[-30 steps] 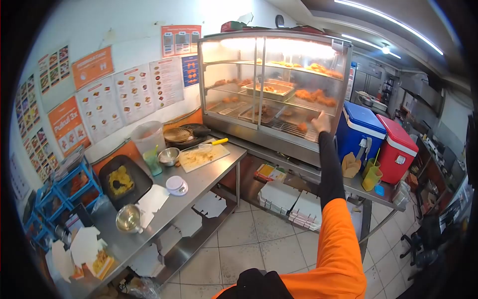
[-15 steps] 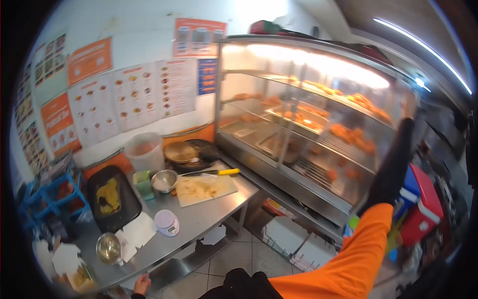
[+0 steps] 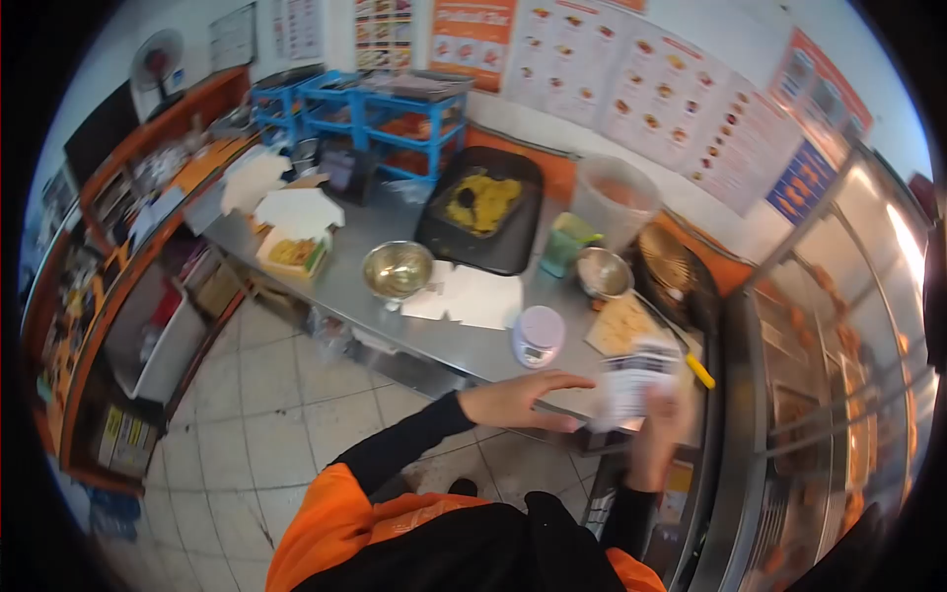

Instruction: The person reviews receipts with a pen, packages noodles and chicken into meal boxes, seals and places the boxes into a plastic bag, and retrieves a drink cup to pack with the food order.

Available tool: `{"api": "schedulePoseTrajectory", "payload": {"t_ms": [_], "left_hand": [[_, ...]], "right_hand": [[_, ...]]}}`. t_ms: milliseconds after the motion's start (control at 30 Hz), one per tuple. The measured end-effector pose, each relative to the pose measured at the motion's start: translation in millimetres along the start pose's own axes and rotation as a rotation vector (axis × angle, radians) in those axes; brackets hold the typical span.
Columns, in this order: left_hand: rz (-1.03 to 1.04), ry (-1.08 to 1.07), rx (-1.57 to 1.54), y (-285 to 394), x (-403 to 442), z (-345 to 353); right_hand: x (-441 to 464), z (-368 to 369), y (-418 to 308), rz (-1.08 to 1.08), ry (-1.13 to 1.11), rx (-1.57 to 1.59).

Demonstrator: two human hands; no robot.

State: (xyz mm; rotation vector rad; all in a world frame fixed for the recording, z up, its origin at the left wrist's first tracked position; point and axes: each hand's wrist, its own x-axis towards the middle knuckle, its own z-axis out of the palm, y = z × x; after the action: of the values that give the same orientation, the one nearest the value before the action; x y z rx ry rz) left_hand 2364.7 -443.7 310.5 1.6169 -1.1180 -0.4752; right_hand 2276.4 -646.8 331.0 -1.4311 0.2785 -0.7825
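My right hand [image 3: 659, 439] grips a white printed paper bag [image 3: 631, 387], blurred by motion, above the near edge of the steel table. Beside it, my left hand [image 3: 528, 398] is open, thumb and fingers apart and pointing toward the bag. Behind the bag, a cutting board [image 3: 617, 324] with crumbs is partly covered. A knife with a yellow handle [image 3: 699, 371] lies at the board's right edge. Close to my left hand stands a small kitchen scale [image 3: 539, 331] with a pale lilac top.
On the table are a steel bowl [image 3: 397, 271], a smaller bowl [image 3: 604, 273], a black tray [image 3: 444, 240] with yellow food, and an open food box [image 3: 293, 251]. A white bucket [image 3: 614, 202] and blue crates [image 3: 414, 128] stand at the back. A glass display cabinet [image 3: 789, 395] is on the right.
The view has swung left, away from the display cabinet. My right arm, stretched toward the cabinet's side before, is now over the table with a paper bag in hand. My left hand has come up beside it.
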Motion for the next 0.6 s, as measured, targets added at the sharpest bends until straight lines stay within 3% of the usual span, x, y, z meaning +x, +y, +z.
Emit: {"api": "schedulePoseTrajectory", "payload": {"t_ms": [33, 100, 167, 300, 367, 500, 600], "left_hand": [[0.002, 0.073, -0.189, 3.9, 0.0, -2.9], [0.035, 0.3, -0.564, 14.3, -16.4, -19.9], [0.1, 0.515, -0.866, 13.0, -38.3, -56.0], [0.125, 0.73, -0.896, 41.8, -119.0, -130.1], [0.125, 0.927, -0.832, 40.8, -149.6, -152.0], [0.187, 0.952, -0.854, 41.2, -222.2, -200.7], [0.117, 1.042, -0.753, 41.5, -272.0, -234.3]], "right_hand": [[-3.6, 21.0, 38.6, 0.051, -0.347, -0.04], [-25.4, 82.9, 41.3, 0.094, -0.64, 0.05], [-37.1, 134.0, 31.2, 0.152, -0.763, 0.102], [-65.1, 217.0, 1.9, 0.317, -1.075, 0.037], [-90.5, 264.2, -3.4, 0.303, -1.085, 0.055], [-132.2, 349.5, 7.7, 0.352, -1.082, 0.217], [-155.5, 393.9, 20.0, 0.355, -1.32, 0.23]]}}
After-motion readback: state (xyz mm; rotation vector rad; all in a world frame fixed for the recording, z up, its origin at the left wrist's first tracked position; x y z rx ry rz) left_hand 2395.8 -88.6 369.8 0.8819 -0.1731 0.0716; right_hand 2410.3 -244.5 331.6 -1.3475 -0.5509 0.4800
